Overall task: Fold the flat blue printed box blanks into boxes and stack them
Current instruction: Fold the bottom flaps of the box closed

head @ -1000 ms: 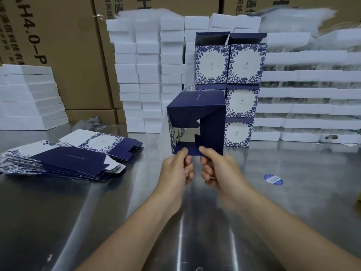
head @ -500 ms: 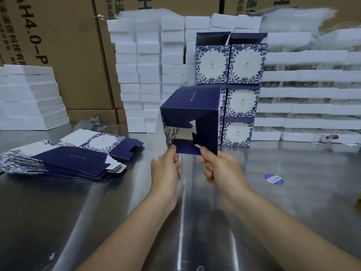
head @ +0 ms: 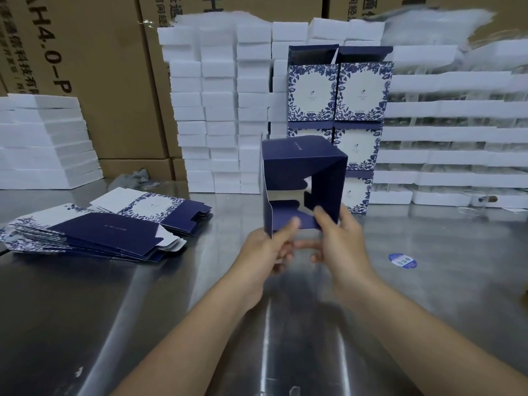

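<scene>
You hold one half-formed box (head: pixel 303 172) above the middle of the table (head: pixel 428 295), open end toward you, its dark blue flaps untucked. Your left hand (head: pixel 265 250) pinches the lower flap with the thumb, and your right hand (head: pixel 340 241) curls round the lower right corner. Flat blanks (head: pixel 108 230) lie fanned in two overlapping piles near the table's left edge, too many to count. Finished boxes (head: pixel 361 91) stand at the far edge in two columns, the right one three high, of matte card with blue leaf borders. One round sticker (head: pixel 402 260) lies on the glossy steel. White foam blocks (head: pixel 220 110) and brown cartons (head: pixel 94 67) rise behind.
</scene>
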